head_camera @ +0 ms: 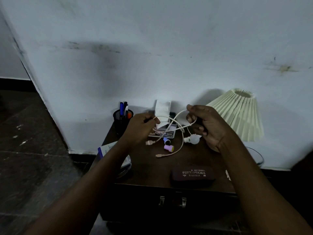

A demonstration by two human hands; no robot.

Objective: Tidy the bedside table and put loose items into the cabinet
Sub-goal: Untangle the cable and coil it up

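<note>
My left hand point(142, 128), right hand point(209, 126) each pinch cable point(177, 115); slack spans crosswise between fingers point(191, 108), ends dangle below, seemingly tangled.

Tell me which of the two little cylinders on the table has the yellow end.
The pink cylinder, the one nearer the camera; the blue cylinder just behind it has a black end.

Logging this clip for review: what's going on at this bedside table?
A person holds a pale cable in both hands above the bedside table, left hand and right hand each gripping a stretch, with a loop between them and the plug ends trailing down. A glasses case, a bulb and a lilac cap lie on the tabletop. The cabinet below looks closed.
</note>
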